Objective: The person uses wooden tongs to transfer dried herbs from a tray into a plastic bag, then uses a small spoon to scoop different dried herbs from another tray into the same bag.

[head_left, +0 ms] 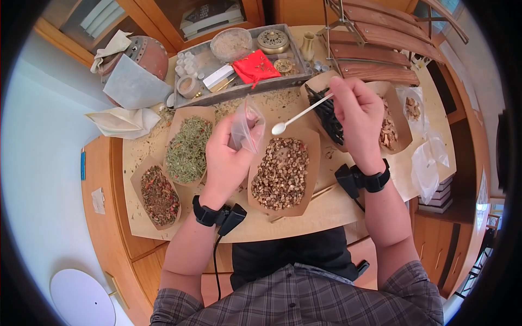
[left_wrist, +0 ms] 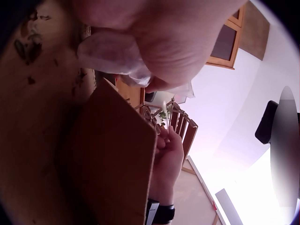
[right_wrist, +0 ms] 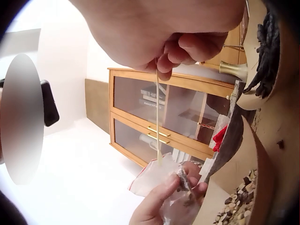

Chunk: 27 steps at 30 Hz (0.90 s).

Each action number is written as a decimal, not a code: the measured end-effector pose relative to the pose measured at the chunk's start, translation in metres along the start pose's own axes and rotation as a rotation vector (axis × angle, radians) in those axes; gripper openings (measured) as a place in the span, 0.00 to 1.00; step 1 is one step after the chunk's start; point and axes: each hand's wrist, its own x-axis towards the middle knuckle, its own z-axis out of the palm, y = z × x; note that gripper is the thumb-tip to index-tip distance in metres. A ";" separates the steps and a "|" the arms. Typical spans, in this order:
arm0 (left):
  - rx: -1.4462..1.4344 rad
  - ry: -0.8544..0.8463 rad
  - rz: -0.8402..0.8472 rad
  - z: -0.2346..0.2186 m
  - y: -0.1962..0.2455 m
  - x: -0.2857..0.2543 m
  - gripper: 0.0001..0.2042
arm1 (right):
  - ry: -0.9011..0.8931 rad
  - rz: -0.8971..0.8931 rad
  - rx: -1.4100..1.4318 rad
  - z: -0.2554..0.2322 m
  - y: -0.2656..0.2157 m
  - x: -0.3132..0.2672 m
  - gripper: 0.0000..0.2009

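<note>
My left hand (head_left: 224, 157) holds a small clear plastic bag (head_left: 251, 130) upright, its mouth gaping. In the right wrist view the bag (right_wrist: 157, 172) shows a red edge, with thumb and fingers around its lower part. My right hand (head_left: 359, 117) pinches the end of a long, thin white spoon (head_left: 303, 114). The spoon's small bowl points left and down, a little to the right of the bag in the head view. Below both hands, a brown paper tray (head_left: 311, 165) contains chopped brown and cream pieces (head_left: 280, 174). The left wrist view shows the bag (left_wrist: 110, 52) beneath the palm.
Left are paper trays of dried green herb (head_left: 189, 149) and reddish flower mix (head_left: 159, 196). Right are trays of black strips (head_left: 325, 117) and pale slices (head_left: 389, 130). Behind stands a grey tray (head_left: 217, 98) with a red pouch (head_left: 255, 68). A slatted wooden rack (head_left: 380, 51) is back right.
</note>
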 end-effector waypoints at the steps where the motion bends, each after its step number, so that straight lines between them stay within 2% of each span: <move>1: -0.021 0.026 -0.001 0.000 0.001 0.000 0.17 | -0.038 -0.054 -0.136 0.003 0.005 0.000 0.15; 3: -0.043 0.050 -0.001 0.001 0.003 0.001 0.17 | -0.101 -0.156 -0.372 0.010 0.003 -0.004 0.15; 4: -0.079 0.058 -0.023 0.001 0.003 0.001 0.17 | -0.100 -0.154 -0.372 0.011 0.003 -0.005 0.15; 6: -0.116 0.068 -0.045 0.001 0.004 0.002 0.18 | -0.285 -0.200 -0.520 0.012 0.003 -0.005 0.14; 7: -0.103 0.066 -0.030 0.001 0.004 0.002 0.18 | -0.359 -0.176 -0.568 0.012 0.001 -0.005 0.14; 8: -0.090 0.063 -0.016 0.001 0.005 0.001 0.19 | -0.360 -0.176 -0.568 0.012 -0.001 -0.005 0.14; 10: -0.090 0.064 -0.005 0.002 0.004 0.001 0.19 | -0.533 -0.130 -0.613 0.011 -0.003 -0.004 0.17; 14: -0.049 0.057 0.008 0.001 0.007 0.002 0.18 | -0.568 -0.056 -0.660 0.011 -0.005 -0.003 0.19; 19: -0.060 0.024 -0.032 0.000 0.004 0.001 0.22 | -0.546 0.067 -0.546 0.010 -0.004 -0.003 0.21; 27: -0.091 0.007 -0.031 0.000 0.000 0.002 0.20 | -0.545 0.130 -0.491 0.006 0.001 0.003 0.22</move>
